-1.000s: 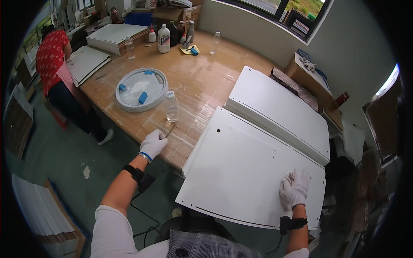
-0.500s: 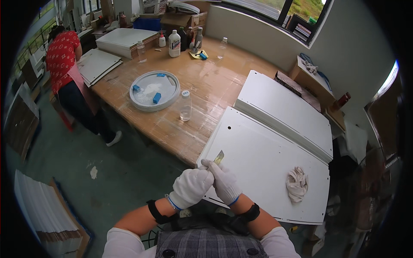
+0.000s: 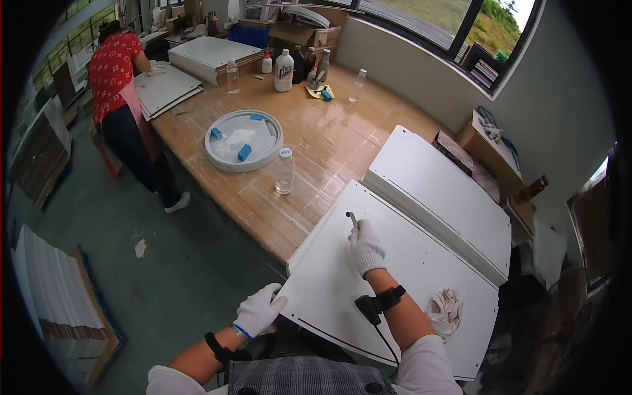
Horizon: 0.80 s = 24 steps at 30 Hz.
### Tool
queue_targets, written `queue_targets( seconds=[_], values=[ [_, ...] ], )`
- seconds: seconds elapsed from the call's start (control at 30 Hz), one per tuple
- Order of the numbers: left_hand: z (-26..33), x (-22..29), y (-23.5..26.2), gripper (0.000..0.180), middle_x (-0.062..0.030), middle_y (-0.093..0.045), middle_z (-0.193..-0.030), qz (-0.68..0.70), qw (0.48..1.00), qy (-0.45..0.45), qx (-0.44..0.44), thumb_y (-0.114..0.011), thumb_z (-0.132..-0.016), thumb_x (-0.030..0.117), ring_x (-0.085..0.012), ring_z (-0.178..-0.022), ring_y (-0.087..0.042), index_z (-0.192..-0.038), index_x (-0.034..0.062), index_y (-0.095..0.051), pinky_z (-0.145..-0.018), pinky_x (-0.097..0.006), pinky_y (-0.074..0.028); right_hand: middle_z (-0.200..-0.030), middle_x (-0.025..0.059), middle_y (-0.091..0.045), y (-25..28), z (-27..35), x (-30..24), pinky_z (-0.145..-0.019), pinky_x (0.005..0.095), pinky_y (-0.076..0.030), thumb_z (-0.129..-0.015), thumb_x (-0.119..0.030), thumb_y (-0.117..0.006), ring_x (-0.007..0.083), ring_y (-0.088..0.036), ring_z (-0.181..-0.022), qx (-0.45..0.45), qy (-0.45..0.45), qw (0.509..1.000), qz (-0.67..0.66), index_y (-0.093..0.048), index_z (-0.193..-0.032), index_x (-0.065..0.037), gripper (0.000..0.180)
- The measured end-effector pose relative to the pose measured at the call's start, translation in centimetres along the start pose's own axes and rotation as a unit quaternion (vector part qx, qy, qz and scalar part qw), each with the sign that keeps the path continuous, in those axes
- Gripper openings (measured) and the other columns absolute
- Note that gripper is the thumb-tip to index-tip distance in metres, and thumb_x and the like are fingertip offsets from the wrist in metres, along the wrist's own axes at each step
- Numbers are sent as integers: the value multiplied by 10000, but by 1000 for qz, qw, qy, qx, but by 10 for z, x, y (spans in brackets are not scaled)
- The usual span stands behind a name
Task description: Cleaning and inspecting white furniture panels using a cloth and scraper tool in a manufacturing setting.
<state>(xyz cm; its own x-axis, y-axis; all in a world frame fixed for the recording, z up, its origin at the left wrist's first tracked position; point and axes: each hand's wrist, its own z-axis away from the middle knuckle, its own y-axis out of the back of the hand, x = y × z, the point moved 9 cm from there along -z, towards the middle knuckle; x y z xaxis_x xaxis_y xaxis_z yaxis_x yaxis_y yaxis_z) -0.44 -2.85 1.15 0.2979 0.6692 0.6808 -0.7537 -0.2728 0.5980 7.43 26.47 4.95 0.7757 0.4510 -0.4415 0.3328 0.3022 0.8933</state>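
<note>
Over wht panel (image 3: pixel 411 263) — tool (image 3: pixel 351 218) in R hand (image 3: pixel 367 247), L hand (image 3: pixel 260 309) @ corner

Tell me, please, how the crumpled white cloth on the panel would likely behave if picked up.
The white cloth probably hangs limp when lifted, given its soft folds. It should not roll, as it lies in a loose, uneven heap on the flat white panel.

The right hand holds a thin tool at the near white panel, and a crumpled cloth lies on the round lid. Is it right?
Not quite: in the head view, the crumpled cloth lies on the near white panel, not the lid. The right hand does hold a thin tool there.
</note>
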Motion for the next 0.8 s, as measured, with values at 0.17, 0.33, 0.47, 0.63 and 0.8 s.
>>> queue_targets(
  seconds=[0.17,0.33,0.47,0.63,0.8],
  values=[
    [4,-3,-10,475,-164,-635,-1105,7,999,31,22,-489,-893,453,-358,-1027,-602,-1256,148,-525,-872,-427,-470,-885,148,-595,15,-27,-36,-748,452,-480,-865,-243,-553,330,-603,-859,134,158,969,131,-621,-960,-97,188],
    [6,0,-11,442,-165,-635,-1101,44,998,33,38,-482,-913,440,-352,-1028,-602,-1232,140,-545,-870,-418,-472,-940,145,-576,-6,-46,-33,-743,433,-489,-870,-177,-504,332,-598,-871,80,190,972,112,-569,-1094,-128,238],
    [4,-11,-17,443,-168,-636,-1098,70,996,38,40,-478,-917,439,-350,-1028,-603,-1232,136,-547,-872,-415,-471,-991,144,-577,-16,-47,-36,-746,416,-490,-883,-156,-456,339,-596,-906,43,219,966,132,-501,-1214,-170,335],
    [1,-16,-19,451,-175,-641,-1082,92,994,47,34,-470,-923,444,-347,-1025,-606,-1238,131,-549,-872,-414,-472,-1005,139,-577,-23,-41,-43,-748,417,-490,-889,-158,-451,342,-597,-916,-34,265,951,153,-503,-1226,-172,341],
    [-1,-18,-23,455,-181,-647,-1060,100,994,35,33,-458,-931,439,-347,-1011,-612,-1239,115,-546,-864,-409,-475,-1018,147,-579,-20,-42,-44,-739,426,-493,-902,-165,-433,351,-600,-902,-23,297,949,105,-513,-1210,-164,319]
  ],
)
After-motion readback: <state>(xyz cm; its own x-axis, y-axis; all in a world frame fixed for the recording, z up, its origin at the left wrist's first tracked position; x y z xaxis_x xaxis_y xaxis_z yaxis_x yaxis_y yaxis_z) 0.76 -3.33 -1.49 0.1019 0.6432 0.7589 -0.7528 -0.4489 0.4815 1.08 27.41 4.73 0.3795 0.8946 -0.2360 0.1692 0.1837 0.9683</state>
